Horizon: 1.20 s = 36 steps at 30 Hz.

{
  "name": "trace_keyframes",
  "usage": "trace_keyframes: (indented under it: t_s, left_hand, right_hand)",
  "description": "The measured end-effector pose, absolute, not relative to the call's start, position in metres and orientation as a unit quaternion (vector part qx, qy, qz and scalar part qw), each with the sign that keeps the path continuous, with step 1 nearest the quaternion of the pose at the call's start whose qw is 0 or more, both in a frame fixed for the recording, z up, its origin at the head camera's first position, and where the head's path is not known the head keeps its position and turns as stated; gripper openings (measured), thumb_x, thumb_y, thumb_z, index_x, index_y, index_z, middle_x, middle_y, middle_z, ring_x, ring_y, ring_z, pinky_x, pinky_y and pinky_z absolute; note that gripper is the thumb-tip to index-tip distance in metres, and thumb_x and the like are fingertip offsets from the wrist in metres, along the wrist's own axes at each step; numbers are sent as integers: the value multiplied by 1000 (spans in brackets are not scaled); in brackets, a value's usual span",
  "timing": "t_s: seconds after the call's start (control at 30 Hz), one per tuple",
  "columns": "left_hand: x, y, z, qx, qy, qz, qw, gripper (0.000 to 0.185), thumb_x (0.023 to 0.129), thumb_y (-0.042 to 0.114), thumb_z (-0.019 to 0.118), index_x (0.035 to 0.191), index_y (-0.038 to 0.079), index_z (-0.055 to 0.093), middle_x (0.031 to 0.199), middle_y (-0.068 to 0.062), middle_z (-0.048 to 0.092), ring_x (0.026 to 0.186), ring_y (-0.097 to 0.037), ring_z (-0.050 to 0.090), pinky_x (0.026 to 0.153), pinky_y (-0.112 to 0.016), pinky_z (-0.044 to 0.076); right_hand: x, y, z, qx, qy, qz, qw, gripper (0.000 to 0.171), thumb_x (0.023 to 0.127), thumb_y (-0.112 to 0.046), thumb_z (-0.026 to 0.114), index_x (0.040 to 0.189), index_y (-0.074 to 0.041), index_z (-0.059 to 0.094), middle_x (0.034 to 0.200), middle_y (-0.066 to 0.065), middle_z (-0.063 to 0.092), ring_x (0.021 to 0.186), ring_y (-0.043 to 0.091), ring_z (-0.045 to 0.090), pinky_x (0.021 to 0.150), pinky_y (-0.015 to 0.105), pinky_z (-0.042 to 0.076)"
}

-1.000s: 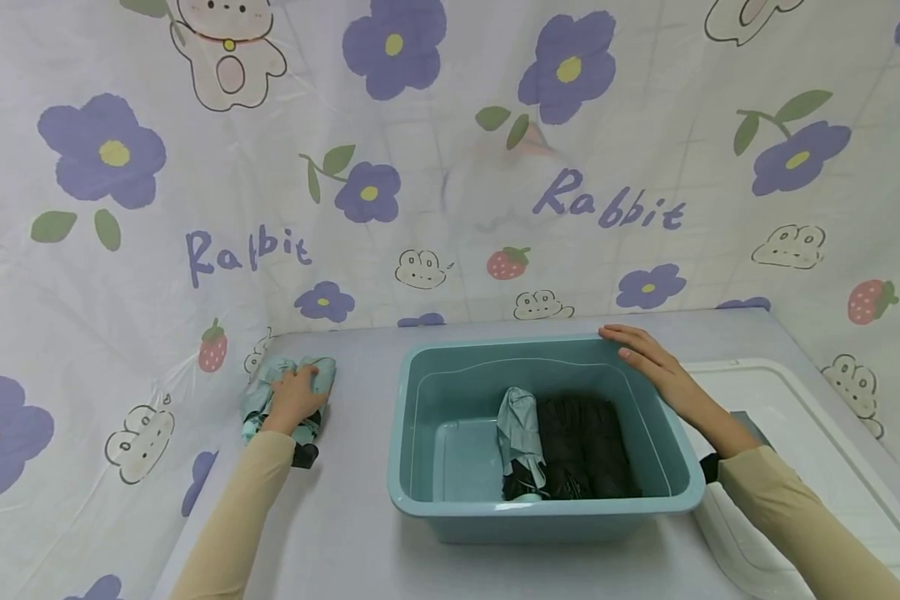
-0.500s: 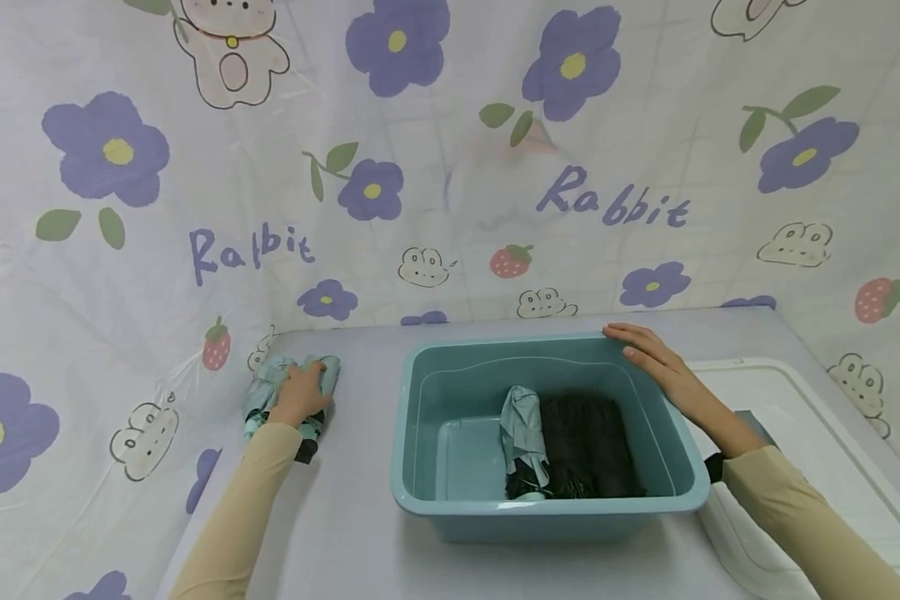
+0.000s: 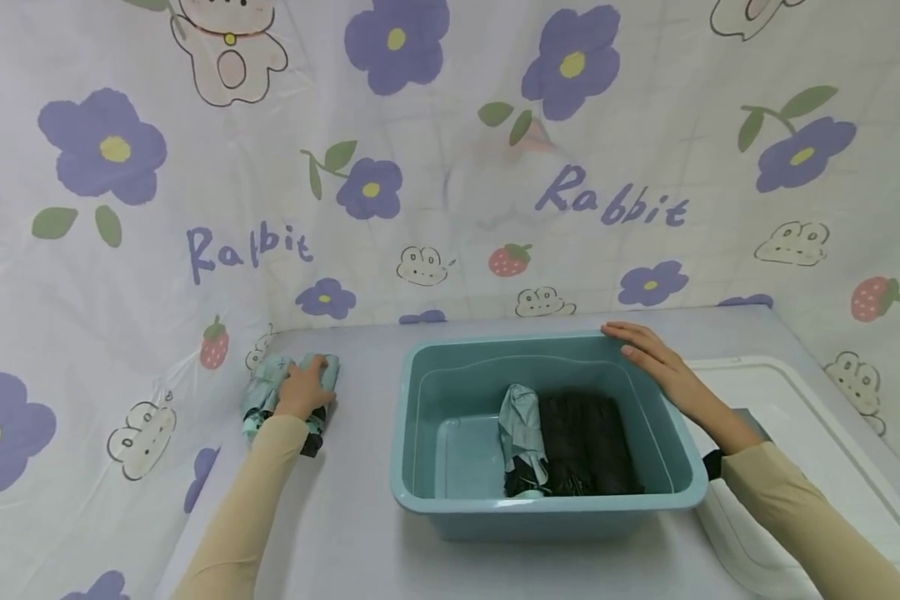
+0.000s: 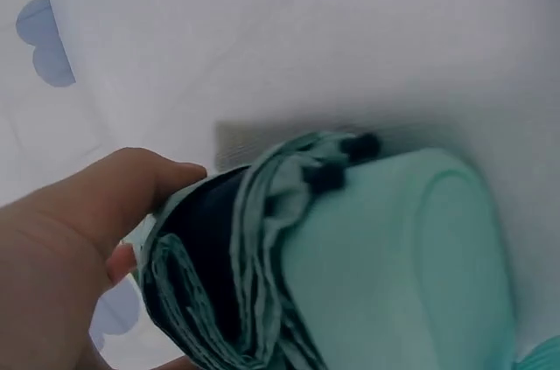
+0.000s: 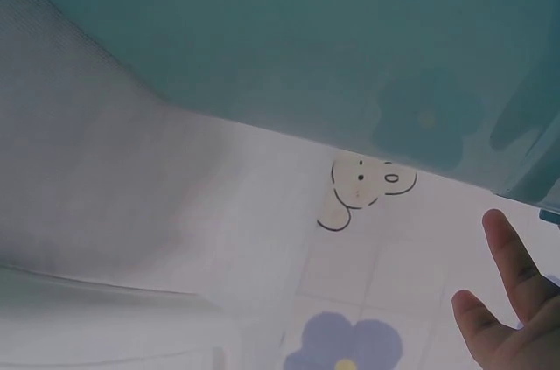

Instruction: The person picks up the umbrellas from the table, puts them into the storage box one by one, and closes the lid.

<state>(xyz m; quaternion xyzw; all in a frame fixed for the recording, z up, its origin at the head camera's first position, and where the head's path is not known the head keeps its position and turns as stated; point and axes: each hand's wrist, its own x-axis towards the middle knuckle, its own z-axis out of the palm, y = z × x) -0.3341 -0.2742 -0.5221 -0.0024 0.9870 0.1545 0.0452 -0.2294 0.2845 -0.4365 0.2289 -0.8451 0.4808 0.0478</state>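
Two compact folded umbrellas lie side by side at the table's left in the head view. My left hand (image 3: 303,390) grips the right one (image 3: 332,371), pale teal with black, from above. The left umbrella (image 3: 262,385) lies beside it, with a mint end. In the left wrist view, my thumb presses layered teal and dark cloth (image 4: 254,247), next to a smooth mint handle (image 4: 385,256); which umbrella owns that handle, I cannot tell. My right hand (image 3: 663,375) rests with extended fingers on the back right corner of a teal plastic bin (image 3: 547,506).
Inside the bin, a pale teal umbrella (image 3: 521,421) and black folded bundles (image 3: 588,446) lie side by side towards the right. A white lid (image 3: 817,467) lies on the table to the bin's right. A patterned curtain (image 3: 457,208) hangs behind the table.
My left hand has shifted slightly right and its fingers have drawn in around the right umbrella, which has moved a little away from its neighbour. The right hand stays on the bin.
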Motion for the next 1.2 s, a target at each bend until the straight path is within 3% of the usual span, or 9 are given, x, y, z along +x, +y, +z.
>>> trace_keyframes:
  t_s: [0.23, 0.43, 0.57, 0.73, 0.97, 1.07, 1.2]
  left_hand:
    - [-332, -265, -511, -26, 983, 164, 79, 60, 84, 32, 64, 132, 13, 34, 123, -40, 27, 90, -50, 50, 74, -56, 44]
    - [-326, -263, -508, -25, 981, 172, 88, 59, 85, 33, 61, 132, 13, 32, 123, -41, 24, 82, -45, 49, 66, -51, 44]
    - [-325, -263, -506, -23, 979, 179, 90, 58, 85, 32, 62, 131, 13, 31, 121, -39, 26, 76, -40, 48, 60, -46, 43]
    - [-322, -263, -503, -16, 981, 177, 80, 58, 85, 34, 63, 129, 15, 31, 121, -37, 28, 78, -37, 46, 62, -45, 43]
    - [-317, -259, -492, -1, 975, 205, 85, 58, 85, 35, 62, 130, 16, 30, 122, -40, 26, 75, -37, 48, 61, -45, 43]
    - [-316, -259, -488, 7, 971, 219, 96, 58, 85, 35, 60, 130, 16, 29, 126, -43, 22, 87, -44, 50, 69, -51, 45]
    - [-316, -258, -485, 24, 965, 236, 111, 57, 86, 34, 58, 130, 14, 28, 130, -45, 21, 110, -52, 40, 78, -56, 44]
  right_hand:
    - [-228, 285, -434, 228, -846, 479, 45, 40, 102, -18, 35, 141, -12, 40, 147, 9, 29, 135, 28, 23, 102, 65, 16]
    - [-229, 285, -436, 230, -846, 479, 46, 41, 102, -19, 35, 141, -10, 39, 147, 10, 28, 135, 34, 21, 101, 67, 15]
    - [-229, 285, -436, 226, -847, 480, 45, 41, 102, -20, 35, 141, -10, 39, 147, 8, 28, 135, 29, 22, 101, 66, 15]
    - [-229, 285, -436, 228, -845, 481, 46, 40, 102, -19, 35, 141, -12, 40, 147, 8, 29, 135, 21, 23, 102, 65, 16]
    - [-231, 285, -435, 236, -843, 480, 54, 40, 101, -17, 35, 140, -9, 40, 146, 8, 30, 135, 24, 24, 102, 65, 16]
    - [-230, 284, -435, 228, -844, 483, 51, 40, 101, -19, 35, 140, -9, 41, 145, 6, 31, 135, 23, 24, 102, 64, 16]
    - [-230, 284, -436, 223, -844, 485, 46, 40, 101, -21, 35, 140, -10, 40, 146, 5, 30, 135, 26, 23, 102, 65, 15]
